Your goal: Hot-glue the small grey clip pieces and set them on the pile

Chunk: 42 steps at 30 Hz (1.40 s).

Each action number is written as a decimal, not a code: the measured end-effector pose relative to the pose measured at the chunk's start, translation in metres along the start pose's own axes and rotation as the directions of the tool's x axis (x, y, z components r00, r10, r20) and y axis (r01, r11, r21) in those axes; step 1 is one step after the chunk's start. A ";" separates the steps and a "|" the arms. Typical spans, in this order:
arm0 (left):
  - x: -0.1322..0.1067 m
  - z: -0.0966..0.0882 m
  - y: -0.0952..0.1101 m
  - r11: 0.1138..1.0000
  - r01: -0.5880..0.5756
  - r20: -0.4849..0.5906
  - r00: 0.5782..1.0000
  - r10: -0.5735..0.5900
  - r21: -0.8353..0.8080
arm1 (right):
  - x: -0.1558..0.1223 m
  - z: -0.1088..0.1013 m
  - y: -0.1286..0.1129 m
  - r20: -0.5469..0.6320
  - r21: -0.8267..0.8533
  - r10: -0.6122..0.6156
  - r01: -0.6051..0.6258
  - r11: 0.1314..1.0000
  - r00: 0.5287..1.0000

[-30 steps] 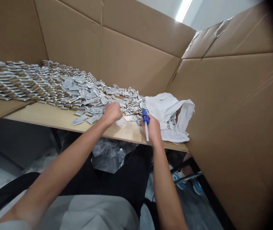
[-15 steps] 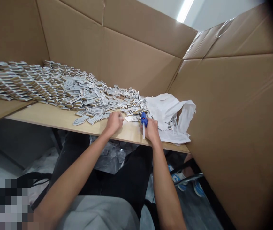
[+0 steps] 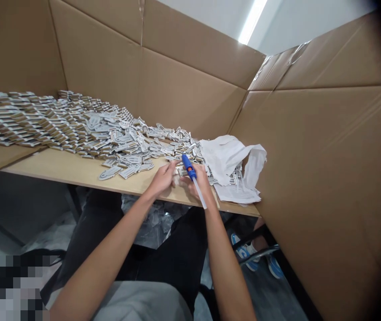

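A blue glue gun point(image 3: 189, 166) with a long translucent glue stick point(image 3: 199, 194) sticking out of its back end is gripped in my right hand point(image 3: 201, 179). Its nozzle points away from me, toward the pile. Close beside it on the left, my left hand point(image 3: 163, 179) has its fingers pinched on a small whitish piece point(image 3: 177, 171), too blurred to make out. The two hands nearly meet over the front of the wooden tabletop point(image 3: 73, 168). Just beyond them lie many loose grey-and-white flat cut-out pieces point(image 3: 126, 142).
Neat stacks of similar pieces point(image 3: 16, 118) run along the left. A crumpled white bag point(image 3: 223, 154) holding more pieces sits right of my hands. Tall cardboard walls point(image 3: 183, 84) enclose the back and right side. Another person's shoes point(image 3: 243, 252) show under the table at right.
My hands have come closer together. The glue gun has moved left and tilted, its nozzle now over toward my left hand. The view has shifted slightly.
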State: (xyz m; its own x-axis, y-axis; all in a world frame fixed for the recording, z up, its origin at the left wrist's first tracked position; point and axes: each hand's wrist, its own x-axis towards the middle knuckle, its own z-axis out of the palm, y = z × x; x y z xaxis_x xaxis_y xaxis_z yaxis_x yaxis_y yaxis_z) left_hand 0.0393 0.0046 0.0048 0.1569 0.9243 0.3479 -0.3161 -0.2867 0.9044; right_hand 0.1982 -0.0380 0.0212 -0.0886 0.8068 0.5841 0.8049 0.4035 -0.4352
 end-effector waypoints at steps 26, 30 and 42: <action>-0.009 0.001 -0.013 0.977 0.093 0.052 0.995 -0.085 -0.190 | -0.001 0.029 -0.025 -0.095 0.322 0.183 -0.144 0.936 0.978; -0.005 -0.015 -0.004 0.963 -0.122 -0.108 0.983 0.151 0.240 | 0.001 0.019 -0.021 -0.106 0.396 0.233 -0.174 0.902 0.967; 0.027 -0.037 0.004 0.118 -0.339 0.335 0.941 0.053 0.933 | 0.002 -0.002 0.002 -0.208 0.368 0.333 -0.242 0.898 0.920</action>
State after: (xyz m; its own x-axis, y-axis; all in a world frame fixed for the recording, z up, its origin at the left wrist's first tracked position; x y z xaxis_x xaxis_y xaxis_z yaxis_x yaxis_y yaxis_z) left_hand 0.0080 0.0372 0.0084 0.4442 0.7702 0.4578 0.7828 -0.5821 0.2198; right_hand 0.2009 -0.0364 0.0227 0.3089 0.7864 0.5350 0.5280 0.3260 -0.7841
